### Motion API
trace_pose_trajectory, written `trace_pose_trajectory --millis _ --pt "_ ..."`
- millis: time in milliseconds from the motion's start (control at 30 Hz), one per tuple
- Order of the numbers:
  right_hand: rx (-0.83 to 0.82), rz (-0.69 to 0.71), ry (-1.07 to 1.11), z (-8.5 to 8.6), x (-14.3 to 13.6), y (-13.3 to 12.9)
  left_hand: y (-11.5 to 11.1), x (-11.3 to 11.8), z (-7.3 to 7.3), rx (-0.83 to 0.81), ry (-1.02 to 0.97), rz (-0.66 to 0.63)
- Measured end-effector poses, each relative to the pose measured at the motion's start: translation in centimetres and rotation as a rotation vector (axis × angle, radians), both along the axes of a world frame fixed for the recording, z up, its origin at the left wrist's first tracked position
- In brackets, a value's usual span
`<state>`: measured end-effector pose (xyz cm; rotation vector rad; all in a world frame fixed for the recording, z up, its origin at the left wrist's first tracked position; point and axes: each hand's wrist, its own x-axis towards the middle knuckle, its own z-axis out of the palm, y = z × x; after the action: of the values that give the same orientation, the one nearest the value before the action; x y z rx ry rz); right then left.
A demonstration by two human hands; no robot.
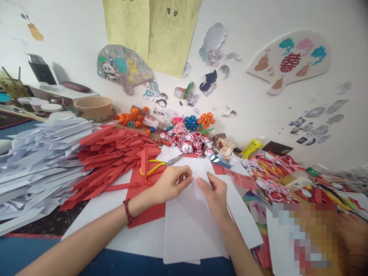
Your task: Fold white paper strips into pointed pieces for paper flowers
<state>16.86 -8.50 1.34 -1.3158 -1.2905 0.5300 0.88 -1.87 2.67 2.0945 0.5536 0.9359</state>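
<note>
Evidently the work in hand is fine fingertip handling of a thin white piece (197,188), held just above the white sheets (186,237) that lie on the blue tabletop (37,255). I judge that the next move calls for a light, level pinch and both thumbs close together.

Nearest, both forearms slant in from the near edge; the left wrist carries a dark red bracelet (127,212). The left hand (172,184) is turned palm inward, fingers curled, thumb and forefinger closed on the piece. The right hand (216,193) faces it, wrist lower, thumb pointing up and across, forefinger bent behind. White against white reads poorly from where I stand, so I cannot tell whether the right thumb and forefinger grasp the piece or merely lie against it.

Beyond the left hand lie the scissors (166,164), blades slightly apart, partly over a red sheet (152,211). To the left are heaped red strips (112,153) and, beside them, white strips (43,161). Further back, paper flowers (195,142) are grouped against the wall, with two decorated fans (123,67) above.
</note>
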Motion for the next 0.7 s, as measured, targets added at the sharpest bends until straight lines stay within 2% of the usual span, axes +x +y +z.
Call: trace_pose_trajectory --millis 267,500,700 --pt "-0.03 0.044 0.046 0.02 0.38 0.33 -0.25 0.26 -0.34 0.002 0.062 -0.025" --pt "-0.076 0.095 0.083 -0.31 0.59 0.34 -0.09 0.42 -0.88 -0.009 0.025 0.042" --pt "-0.142 0.093 0.059 -0.27 0.61 0.17 0.0 0.28 -0.26 -0.053 -0.01 0.074"
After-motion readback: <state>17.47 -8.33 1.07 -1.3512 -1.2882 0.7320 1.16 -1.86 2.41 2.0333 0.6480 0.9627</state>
